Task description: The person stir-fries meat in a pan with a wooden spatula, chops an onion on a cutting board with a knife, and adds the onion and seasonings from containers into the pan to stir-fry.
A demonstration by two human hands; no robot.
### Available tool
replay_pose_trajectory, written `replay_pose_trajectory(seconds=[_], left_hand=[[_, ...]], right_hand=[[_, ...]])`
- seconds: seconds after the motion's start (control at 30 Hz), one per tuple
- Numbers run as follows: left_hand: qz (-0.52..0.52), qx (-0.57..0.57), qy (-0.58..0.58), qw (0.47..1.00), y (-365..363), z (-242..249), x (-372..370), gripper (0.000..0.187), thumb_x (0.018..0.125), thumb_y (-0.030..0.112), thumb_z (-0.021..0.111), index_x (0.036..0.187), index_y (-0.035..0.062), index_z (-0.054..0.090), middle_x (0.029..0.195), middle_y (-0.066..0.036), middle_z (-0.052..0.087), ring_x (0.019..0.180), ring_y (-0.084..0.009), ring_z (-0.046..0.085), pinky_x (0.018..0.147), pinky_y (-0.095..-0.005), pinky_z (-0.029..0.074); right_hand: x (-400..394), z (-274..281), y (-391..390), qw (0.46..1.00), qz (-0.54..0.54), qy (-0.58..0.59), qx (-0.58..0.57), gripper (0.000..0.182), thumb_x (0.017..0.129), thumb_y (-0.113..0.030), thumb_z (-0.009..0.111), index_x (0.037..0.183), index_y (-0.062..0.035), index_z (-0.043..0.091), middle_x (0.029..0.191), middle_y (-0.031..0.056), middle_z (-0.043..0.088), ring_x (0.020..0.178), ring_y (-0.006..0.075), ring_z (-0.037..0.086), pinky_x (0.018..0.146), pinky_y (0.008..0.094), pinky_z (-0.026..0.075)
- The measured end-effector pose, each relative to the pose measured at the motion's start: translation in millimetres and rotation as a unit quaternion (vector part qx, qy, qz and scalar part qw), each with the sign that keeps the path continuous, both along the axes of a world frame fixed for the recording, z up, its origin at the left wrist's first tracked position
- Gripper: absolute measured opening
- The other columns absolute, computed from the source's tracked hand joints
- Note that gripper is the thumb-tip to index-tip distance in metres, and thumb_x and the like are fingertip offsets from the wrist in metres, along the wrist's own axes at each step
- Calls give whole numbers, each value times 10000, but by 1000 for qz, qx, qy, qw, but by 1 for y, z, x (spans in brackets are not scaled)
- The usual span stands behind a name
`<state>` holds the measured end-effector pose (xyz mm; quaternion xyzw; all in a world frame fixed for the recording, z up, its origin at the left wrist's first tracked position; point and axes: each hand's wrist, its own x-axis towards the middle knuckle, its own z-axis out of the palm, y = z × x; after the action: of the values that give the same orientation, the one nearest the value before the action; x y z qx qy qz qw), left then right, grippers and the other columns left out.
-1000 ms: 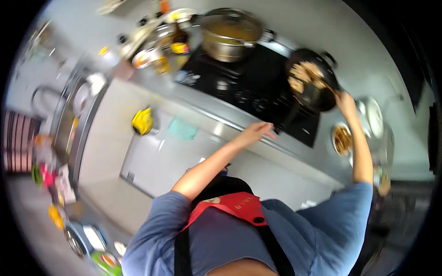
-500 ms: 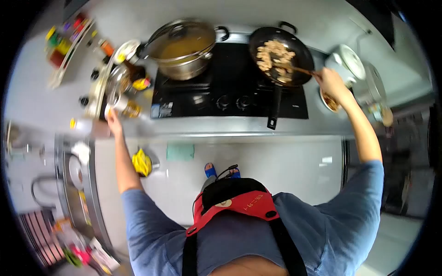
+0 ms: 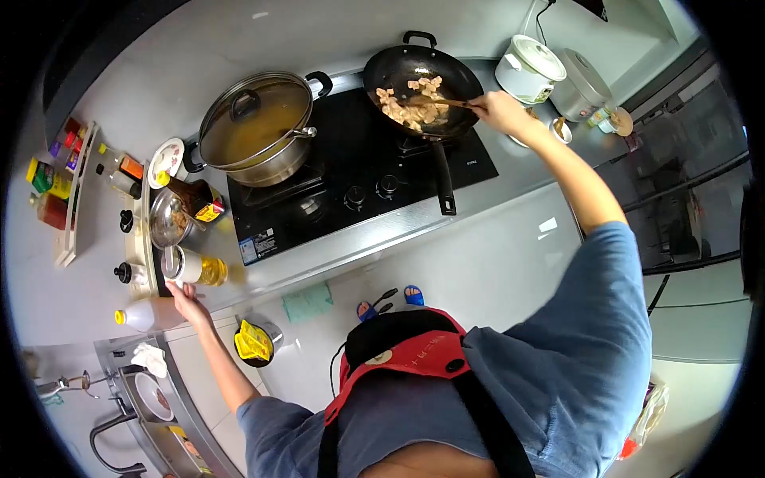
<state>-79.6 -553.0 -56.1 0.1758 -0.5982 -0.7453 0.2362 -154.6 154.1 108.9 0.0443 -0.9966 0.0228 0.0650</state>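
Note:
In the head view, my right hand (image 3: 504,113) is closed around the handle of a wooden spatula (image 3: 450,102). The spatula's far end is among pale meat pieces (image 3: 430,86) in a black frying pan (image 3: 470,76) on the hob. The pan's long handle points towards me. At the left counter edge, my left hand (image 3: 187,303) has its fingers closed at the white handle of an oil pot (image 3: 213,271), which has a white upper part and yellow oil below. A clear bottle with a yellow cap (image 3: 150,315) stands beside that hand.
A lidded steel pot (image 3: 275,159) sits on the left of the black hob (image 3: 343,159). Sauce bottle (image 3: 203,199), metal bowl (image 3: 166,219) and shelf of jars crowd the left. White rice cooker (image 3: 530,68) stands right. A bin (image 3: 256,341) is on the floor; the sink lies lower left.
My view has turned, so the hob now appears tilted. The spatula has shifted slightly in the pan and the meat lies differently. Both hands keep their places.

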Motion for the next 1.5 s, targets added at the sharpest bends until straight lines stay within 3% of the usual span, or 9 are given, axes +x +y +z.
replay_pose_trajectory(seconds=[0.1,0.27,0.47,0.73,1.0,1.13,1.23,1.37,1.5], left_hand=[[-10,7,17,1000,36,67,23,380,945,434,438,806,86,500,579,80,205,513,-47,176,471,-243,143],[-151,81,-16,985,60,132,38,334,941,413,462,908,83,497,537,89,182,464,-39,154,454,-226,159],[-261,49,-91,960,186,223,31,378,934,424,471,686,141,429,496,99,193,409,-31,164,412,-218,164],[-340,-215,-135,906,344,279,-34,502,876,555,488,565,195,325,490,104,244,406,-35,212,390,-212,176],[-392,-486,-88,776,463,264,-136,614,838,652,441,518,128,438,439,71,316,342,-54,272,332,-225,215],[-411,-572,-90,704,504,231,-181,732,857,668,364,487,50,495,437,-14,388,353,-119,384,367,-301,349],[-368,-668,-24,646,528,208,-199,803,870,663,318,481,-14,505,513,-145,498,501,-272,522,633,-418,451],[-383,-708,-19,593,555,196,-209,797,895,611,312,571,-84,529,611,-252,544,663,-411,560,744,-457,436],[-388,-745,-42,541,577,197,-213,763,906,588,308,675,-85,580,740,-299,584,766,-420,596,793,-464,443]], right_hand=[[38,42,-5,999,16,-44,18,210,777,-156,590,956,-119,693,826,181,650,789,341,626,745,426,500],[38,33,6,998,53,-32,-21,207,759,-152,599,936,-119,701,790,167,653,782,341,628,731,419,506],[-18,4,33,997,60,33,-30,214,761,-198,598,935,-119,693,849,193,645,829,338,627,729,441,507],[17,34,84,994,105,-10,8,219,757,-196,592,930,-118,700,824,181,650,804,330,632,709,430,511],[72,65,117,993,79,70,56,219,753,-126,620,959,-102,693,691,154,631,655,321,615,595,408,487],[75,57,132,991,94,79,48,220,745,-121,625,953,-100,694,688,155,629,643,320,615,591,406,488],[79,61,136,993,75,57,75,221,742,-125,629,952,-100,694,691,155,630,648,311,618,596,399,490],[78,67,143,992,61,53,92,221,737,-130,630,945,-103,696,696,149,632,653,300,620,603,389,493],[81,71,144,991,59,57,104,213,735,-132,628,935,-104,698,688,142,631,640,297,616,599,384,493]])
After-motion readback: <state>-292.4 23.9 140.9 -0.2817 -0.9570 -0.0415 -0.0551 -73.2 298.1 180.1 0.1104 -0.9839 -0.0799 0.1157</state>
